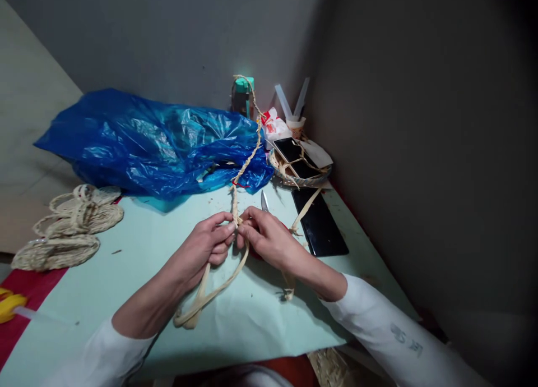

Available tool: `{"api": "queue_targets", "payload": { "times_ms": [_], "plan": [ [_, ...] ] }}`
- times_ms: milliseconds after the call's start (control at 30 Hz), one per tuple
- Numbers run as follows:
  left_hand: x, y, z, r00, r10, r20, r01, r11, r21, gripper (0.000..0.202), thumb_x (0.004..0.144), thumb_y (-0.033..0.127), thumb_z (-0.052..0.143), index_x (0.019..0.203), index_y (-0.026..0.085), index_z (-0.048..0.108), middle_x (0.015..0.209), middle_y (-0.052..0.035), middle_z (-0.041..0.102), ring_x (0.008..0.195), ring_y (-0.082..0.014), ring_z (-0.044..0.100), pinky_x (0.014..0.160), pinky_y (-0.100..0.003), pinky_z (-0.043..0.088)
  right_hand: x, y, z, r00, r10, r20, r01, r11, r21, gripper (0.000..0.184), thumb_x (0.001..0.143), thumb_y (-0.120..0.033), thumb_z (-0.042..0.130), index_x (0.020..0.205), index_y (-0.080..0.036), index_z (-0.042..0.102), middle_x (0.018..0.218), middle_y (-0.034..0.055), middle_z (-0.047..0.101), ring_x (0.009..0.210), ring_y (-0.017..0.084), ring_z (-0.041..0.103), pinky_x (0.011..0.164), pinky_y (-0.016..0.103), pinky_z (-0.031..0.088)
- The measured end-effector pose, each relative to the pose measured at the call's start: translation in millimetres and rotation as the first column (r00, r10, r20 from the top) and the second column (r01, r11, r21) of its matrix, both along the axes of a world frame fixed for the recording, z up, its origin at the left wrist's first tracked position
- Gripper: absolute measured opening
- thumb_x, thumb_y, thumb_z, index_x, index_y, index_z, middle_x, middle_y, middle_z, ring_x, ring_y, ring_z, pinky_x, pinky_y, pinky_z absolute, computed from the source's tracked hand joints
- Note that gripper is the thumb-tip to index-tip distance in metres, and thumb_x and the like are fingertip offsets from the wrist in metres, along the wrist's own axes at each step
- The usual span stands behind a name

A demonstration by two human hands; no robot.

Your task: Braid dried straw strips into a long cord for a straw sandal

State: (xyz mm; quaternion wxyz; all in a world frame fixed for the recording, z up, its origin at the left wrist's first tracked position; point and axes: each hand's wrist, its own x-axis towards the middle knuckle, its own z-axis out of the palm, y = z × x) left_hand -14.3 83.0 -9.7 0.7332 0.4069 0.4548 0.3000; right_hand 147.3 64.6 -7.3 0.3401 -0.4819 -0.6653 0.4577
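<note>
Loose strands: A pale fibre strand (188,318) hangs from the working point and loops over the near part of the pale green table (239,336); it is best left slack and kept clear of the forearms so it feeds without a snag.
Left hand: The left hand (204,245) has its thumb and fingertips clamped on the lower end of the braided cord (253,151), other fingers curled in. A firm pinch right below the last crossing should keep the twist from opening.
Right hand: The right hand (267,235) has thumb and forefinger closed on fibre just beside the cord; which strand it grips is partly hidden. Drawing each turn snug, with equal pull, would suit an even cord.
Braid: It runs up and away from the fingertips, past a red tie (235,183); a light, steady pull toward the body would help keep it straight.
Scissors: The scissors (264,201) show a blade just beyond the right hand, so the knuckles should stay off the tip.
Phone: A loose fibre lies over the black phone (325,227), near enough to catch.
Far end: The cord reaches the green-lidded bottle (244,85); whether it is fastened there, I cannot tell.
</note>
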Motion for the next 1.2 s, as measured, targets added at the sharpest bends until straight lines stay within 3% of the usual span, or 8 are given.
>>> {"api": "queue_targets", "payload": {
  "times_ms": [267, 400, 500, 667, 767, 900, 1033, 1200],
  "plan": [
    [-0.1, -2.4, -8.1, 0.979, 0.146, -0.142, -0.126, 0.982, 0.138, 0.023, 0.072, 0.031, 0.071, 0.084, 0.013, 0.063, 0.053, 0.0062, 0.043, 0.040, -0.0021, 0.024, 0.038, -0.018, 0.011, 3.7, -10.7, 19.9, 0.839, -0.108, 0.533, 0.010, 0.983, 0.183, 0.017, 0.091, -0.024, 0.043, 0.078, -0.018, 0.052, 0.065, 0.0050, 0.061, 0.055, 0.014, 0.048, 0.054, 0.028, 0.023],
    [6.4, -10.1, -10.7, 0.956, 0.216, -0.199, -0.162, 0.953, 0.258, 0.018, 0.073, 0.031, 0.068, 0.070, 0.013, 0.065, 0.050, 0.0044, 0.047, 0.041, -0.0034, 0.027, 0.040, -0.019, 0.015, -3.0, -20.4, 19.5, 0.820, -0.116, 0.561, -0.053, 0.959, 0.277, 0.016, 0.091, -0.023, 0.041, 0.084, -0.017, 0.053, 0.067, 0.0061, 0.062, 0.054, 0.015, 0.049, 0.055, 0.029, 0.023],
    [7.6, -12.8, -9.6, 0.959, 0.234, -0.160, -0.201, 0.959, 0.198, 0.015, 0.071, 0.027, 0.069, 0.065, 0.014, 0.064, 0.044, 0.0059, 0.043, 0.042, -0.0045, 0.031, 0.042, -0.017, 0.020, -13.1, -30.0, 9.8, 0.826, -0.033, 0.563, -0.160, 0.944, 0.289, 0.014, 0.089, -0.016, 0.039, 0.093, -0.015, 0.053, 0.074, 0.0073, 0.065, 0.057, 0.016, 0.054, 0.054, 0.029, 0.025],
    [1.8, -12.4, -3.0, 0.975, 0.219, -0.038, -0.217, 0.974, 0.059, 0.016, 0.069, 0.027, 0.071, 0.076, 0.012, 0.070, 0.070, -0.0023, 0.064, 0.044, -0.0024, 0.032, 0.040, -0.017, 0.020, -21.1, -37.6, -2.2, 0.733, 0.002, 0.681, -0.320, 0.884, 0.341, 0.023, 0.080, -0.009, 0.044, 0.102, -0.011, 0.053, 0.080, 0.0095, 0.065, 0.060, 0.019, 0.057, 0.052, 0.030, 0.022],
    [-2.0, -11.5, -0.9, 0.978, 0.204, -0.028, -0.202, 0.977, 0.070, 0.017, 0.071, 0.028, 0.071, 0.076, 0.012, 0.069, 0.061, 0.0007, 0.057, 0.043, -0.0022, 0.028, 0.038, -0.017, 0.016, -14.9, -32.0, 3.5, 0.786, -0.004, 0.618, -0.262, 0.903, 0.340, 0.015, 0.089, -0.021, 0.043, 0.093, -0.016, 0.057, 0.076, 0.0067, 0.065, 0.061, 0.017, 0.057, 0.054, 0.029, 0.026],
    [-4.0, -10.5, -1.5, 0.984, 0.176, 0.018, -0.177, 0.982, 0.071, 0.016, 0.074, 0.026, 0.070, 0.081, 0.013, 0.067, 0.047, 0.0081, 0.036, 0.042, -0.0023, 0.023, 0.039, -0.015, 0.015, -3.5, -15.9, 13.7, 0.901, -0.186, 0.392, 0.065, 0.951, 0.303, 0.024, 0.093, -0.037, 0.046, 0.090, -0.017, 0.059, 0.082, 0.0062, 0.064, 0.074, 0.017, 0.057, 0.066, 0.028, 0.035],
    [-4.7, -8.5, -2.7, 0.989, 0.148, -0.012, -0.147, 0.987, 0.064, 0.022, 0.074, 0.024, 0.070, 0.093, 0.013, 0.068, 0.051, 0.0065, 0.042, 0.043, -0.0021, 0.025, 0.041, -0.015, 0.014, -3.2, -3.9, 7.0, 0.996, 0.027, 0.083, -0.028, 0.999, 0.015, 0.020, 0.094, -0.034, 0.043, 0.102, -0.018, 0.053, 0.081, 0.0021, 0.062, 0.073, 0.014, 0.056, 0.066, 0.025, 0.038],
    [-6.1, -7.6, -0.4, 0.987, 0.068, -0.145, -0.045, 0.987, 0.157, 0.022, 0.077, 0.025, 0.064, 0.094, 0.012, 0.068, 0.050, 0.0064, 0.041, 0.044, -0.0032, 0.025, 0.043, -0.017, 0.013, -6.6, 1.8, -6.4, 0.999, 0.020, -0.025, -0.022, 0.994, -0.102, 0.017, 0.092, -0.033, 0.046, 0.086, -0.019, 0.052, 0.068, -0.0021, 0.051, 0.062, 0.011, 0.048, 0.059, 0.022, 0.035]
  ]
}}
